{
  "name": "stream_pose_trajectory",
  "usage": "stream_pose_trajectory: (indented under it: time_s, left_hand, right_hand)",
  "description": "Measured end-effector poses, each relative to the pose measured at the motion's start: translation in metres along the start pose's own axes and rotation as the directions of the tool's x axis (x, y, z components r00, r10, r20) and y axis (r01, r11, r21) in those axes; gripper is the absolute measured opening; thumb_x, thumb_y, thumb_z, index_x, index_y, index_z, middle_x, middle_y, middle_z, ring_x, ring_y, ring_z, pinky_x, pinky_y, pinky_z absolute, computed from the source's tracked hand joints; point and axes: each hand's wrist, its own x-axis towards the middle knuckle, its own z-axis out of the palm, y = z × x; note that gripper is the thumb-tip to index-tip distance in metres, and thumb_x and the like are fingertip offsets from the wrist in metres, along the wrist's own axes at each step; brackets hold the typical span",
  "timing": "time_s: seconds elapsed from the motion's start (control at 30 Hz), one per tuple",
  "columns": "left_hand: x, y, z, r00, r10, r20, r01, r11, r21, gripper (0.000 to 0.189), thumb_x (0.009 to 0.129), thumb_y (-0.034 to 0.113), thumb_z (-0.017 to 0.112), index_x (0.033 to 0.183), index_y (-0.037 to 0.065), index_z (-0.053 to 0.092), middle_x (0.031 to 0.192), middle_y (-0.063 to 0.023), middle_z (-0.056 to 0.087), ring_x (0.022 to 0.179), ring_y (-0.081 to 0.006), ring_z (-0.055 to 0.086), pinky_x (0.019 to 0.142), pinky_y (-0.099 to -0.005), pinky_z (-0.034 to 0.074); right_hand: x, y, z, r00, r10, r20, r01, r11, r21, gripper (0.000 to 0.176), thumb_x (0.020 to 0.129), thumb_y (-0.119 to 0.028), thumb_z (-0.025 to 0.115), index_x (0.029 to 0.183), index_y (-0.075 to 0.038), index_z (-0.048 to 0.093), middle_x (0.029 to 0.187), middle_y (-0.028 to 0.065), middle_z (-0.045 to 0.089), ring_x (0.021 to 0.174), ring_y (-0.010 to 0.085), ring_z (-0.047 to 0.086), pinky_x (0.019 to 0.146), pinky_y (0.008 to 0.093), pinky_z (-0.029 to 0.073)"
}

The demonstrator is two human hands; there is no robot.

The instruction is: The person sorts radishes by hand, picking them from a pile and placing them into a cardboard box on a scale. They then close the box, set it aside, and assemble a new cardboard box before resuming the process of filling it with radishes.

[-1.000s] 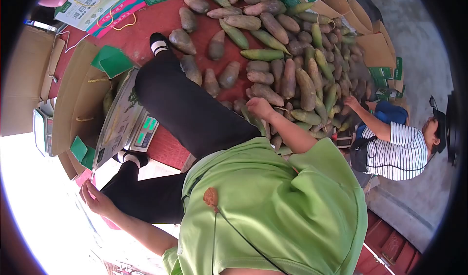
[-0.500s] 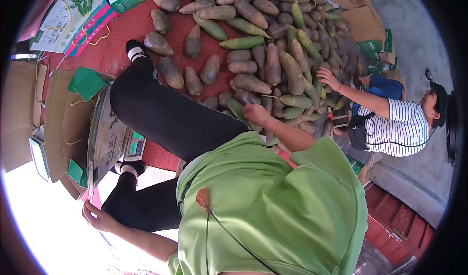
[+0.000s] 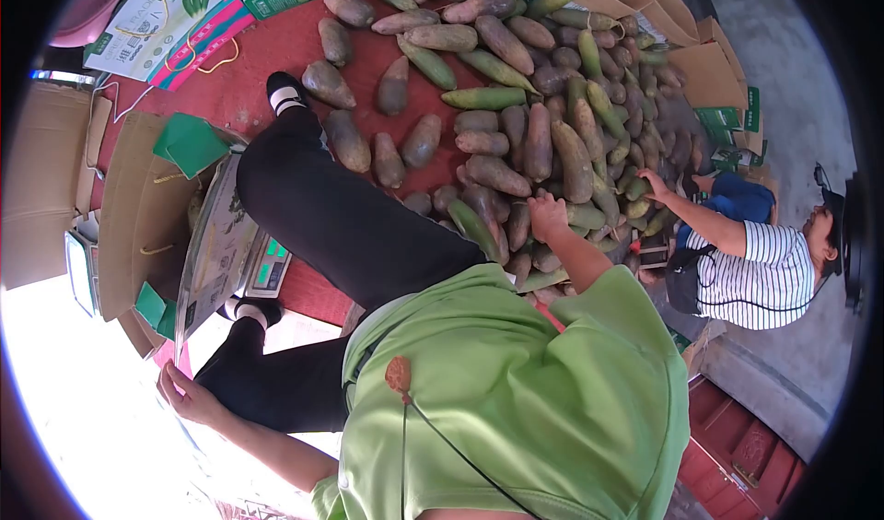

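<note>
My left hand (image 3: 189,398) is at the lower left, its fingers closed at the lower edge of an open printed carton (image 3: 210,244). The carton stands on a scale (image 3: 268,267) with a lit green display. My right hand (image 3: 550,218) reaches into a large pile of long green and purplish-brown radishes (image 3: 573,161). Its fingers are curled together among the radishes beside my thigh; what they hold, if anything, is hidden. A greener radish (image 3: 472,228) lies left of this hand.
Loose radishes (image 3: 393,87) lie on the red mat (image 3: 249,69). Printed cartons (image 3: 157,27) stand at the upper left, brown ones (image 3: 714,73) at the upper right. A co-worker in a striped shirt (image 3: 760,276) sits at the right, one hand (image 3: 656,186) at the pile.
My right hand has moved right and farther over the pile. My left hand stays at the carton's edge. The co-worker's hand has shifted toward the near side of the pile. The whole view has shifted slightly.
</note>
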Motion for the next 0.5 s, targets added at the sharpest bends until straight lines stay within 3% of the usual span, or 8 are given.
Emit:
stream_pose_trajectory:
  time_s: [0.2,0.3,0.37,0.5]
  left_hand:
    - [0.001,-0.005,0.001,0.999,0.035,0.007,-0.035,0.999,0.022,0.018,0.092,0.012,0.055,0.094,-0.003,0.065,0.085,-0.0106,0.060,0.079,-0.0218,0.059,0.069,-0.0321,0.047]
    - [0.001,-0.004,0.001,0.998,0.069,0.013,-0.069,0.997,0.018,0.019,0.092,0.012,0.054,0.095,-0.003,0.065,0.086,-0.0110,0.060,0.079,-0.0221,0.059,0.069,-0.0325,0.048]
    - [0.001,0.000,0.000,1.000,0.014,0.016,-0.015,1.000,0.023,0.019,0.093,0.012,0.054,0.095,-0.003,0.064,0.086,-0.0114,0.060,0.079,-0.0223,0.059,0.069,-0.0331,0.048]
    - [0.001,-0.002,0.000,1.000,0.009,0.023,-0.010,1.000,0.024,0.019,0.093,0.012,0.053,0.095,-0.003,0.064,0.086,-0.0113,0.060,0.080,-0.0226,0.059,0.069,-0.0335,0.048]
  right_hand:
    - [0.004,0.009,0.002,0.999,-0.011,-0.048,0.011,1.000,-0.002,0.026,0.078,-0.011,0.055,0.102,-0.016,0.062,0.108,0.0015,0.059,0.110,0.0204,0.050,0.087,0.0398,0.040]
    - [0.009,0.011,-0.001,1.000,-0.020,0.003,0.020,1.000,-0.019,0.022,0.083,-0.015,0.052,0.100,-0.018,0.065,0.107,0.0003,0.061,0.108,0.0188,0.051,0.085,0.0394,0.040]
    - [0.012,0.010,0.006,0.999,0.011,-0.046,-0.009,0.999,0.041,0.021,0.081,-0.011,0.052,0.093,-0.019,0.067,0.102,0.0016,0.061,0.106,0.0206,0.052,0.086,0.0398,0.040]
    - [0.015,0.012,0.008,0.999,-0.004,-0.053,0.005,1.000,0.029,0.021,0.082,-0.014,0.051,0.095,-0.019,0.067,0.102,0.0017,0.062,0.105,0.0209,0.054,0.086,0.0398,0.041]
